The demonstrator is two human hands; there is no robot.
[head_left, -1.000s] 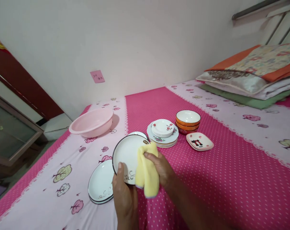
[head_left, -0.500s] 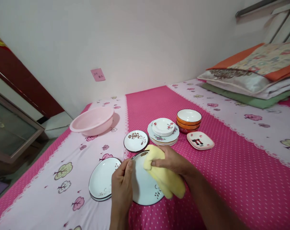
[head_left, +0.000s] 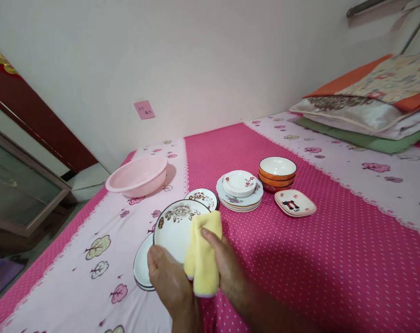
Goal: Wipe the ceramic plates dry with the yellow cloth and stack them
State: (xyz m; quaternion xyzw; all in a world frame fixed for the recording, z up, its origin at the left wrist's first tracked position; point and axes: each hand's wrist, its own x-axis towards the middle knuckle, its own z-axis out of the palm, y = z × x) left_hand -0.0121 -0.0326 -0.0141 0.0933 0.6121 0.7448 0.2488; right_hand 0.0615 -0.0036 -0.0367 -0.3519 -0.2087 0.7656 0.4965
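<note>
In the head view, the left hand (head_left: pixel 173 277) gripped one plate (head_left: pixel 173 233) by its lower edge, above the bed (head_left: pixel 213 148); the right hand's (head_left: pixel 225 261) grip was closed on one yellow cloth (head_left: pixel 205 261), against the plate. Two square dishes (head_left: pixel 302 202) (the top one read "CAT") lay near at least three stacked bowls (head_left: pixel 277 167). One note's (head_left: pixel 144 109) writing was illegible. One basin (head_left: pixel 138 188) sat farther left.

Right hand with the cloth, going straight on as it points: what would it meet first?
Probably the flower-patterned plate in the left hand, just behind the yellow cloth; depth is unclear.
</note>
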